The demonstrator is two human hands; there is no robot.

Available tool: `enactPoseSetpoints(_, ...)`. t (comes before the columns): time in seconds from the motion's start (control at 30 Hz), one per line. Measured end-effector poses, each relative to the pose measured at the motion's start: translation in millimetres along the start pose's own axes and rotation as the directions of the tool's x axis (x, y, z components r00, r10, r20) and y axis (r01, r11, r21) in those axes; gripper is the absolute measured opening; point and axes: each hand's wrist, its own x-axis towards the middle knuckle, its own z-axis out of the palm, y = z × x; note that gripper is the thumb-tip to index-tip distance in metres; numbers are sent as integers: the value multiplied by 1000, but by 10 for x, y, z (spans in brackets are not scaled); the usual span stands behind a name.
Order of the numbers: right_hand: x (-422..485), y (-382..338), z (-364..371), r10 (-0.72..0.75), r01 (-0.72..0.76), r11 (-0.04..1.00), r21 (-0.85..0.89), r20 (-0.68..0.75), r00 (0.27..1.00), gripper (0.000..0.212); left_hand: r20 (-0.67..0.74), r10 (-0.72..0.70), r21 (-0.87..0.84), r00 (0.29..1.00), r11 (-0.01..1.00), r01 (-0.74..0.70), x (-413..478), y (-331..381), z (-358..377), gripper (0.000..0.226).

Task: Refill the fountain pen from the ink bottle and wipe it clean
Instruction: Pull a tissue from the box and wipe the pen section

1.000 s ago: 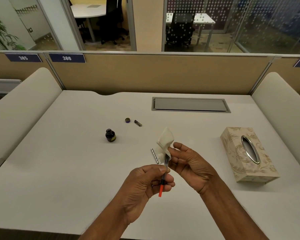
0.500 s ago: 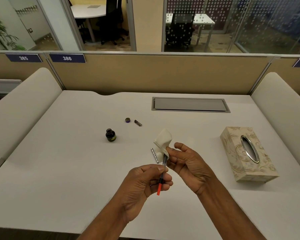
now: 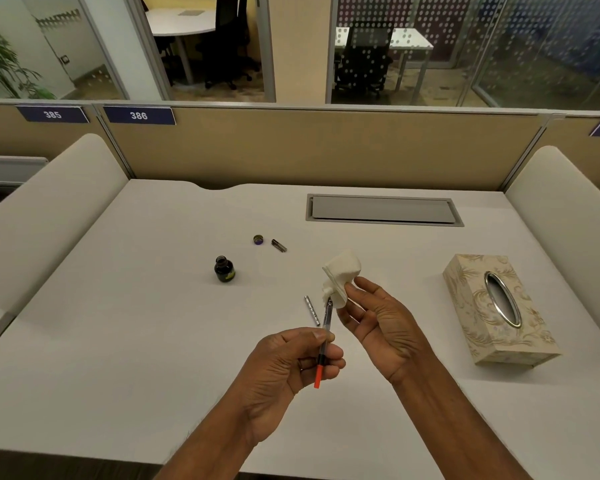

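I see my left hand (image 3: 291,362) gripping the fountain pen (image 3: 323,344), its orange end down and its nib up against the crumpled tissue (image 3: 340,275). My right hand (image 3: 378,323) pinches the tissue at its lower edge with its other fingers spread loose. Both are raised over the counter (image 3: 118,341). The ink bottle (image 3: 224,269) stands uncapped to the left, too dark for me to tell the ink level. Its cap (image 3: 258,239) lies behind it, beside a small dark pen piece (image 3: 279,245). A metal barrel (image 3: 311,310) lies near the nib. On the right, I can't see into the tissue box (image 3: 496,310).
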Motion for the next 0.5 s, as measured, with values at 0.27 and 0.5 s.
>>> enactPoseSetpoints(0.27,31,-10,-28,-21,26,997,74,-68,997,43,14,-3,-4,1000,1000,3,-2,-24,-19,17)
enactPoseSetpoints(0.5,-101,19,-100,12,-9,997,78,-38,999,38,-54,25,-239,998,970,-38,79,-14,-69,21)
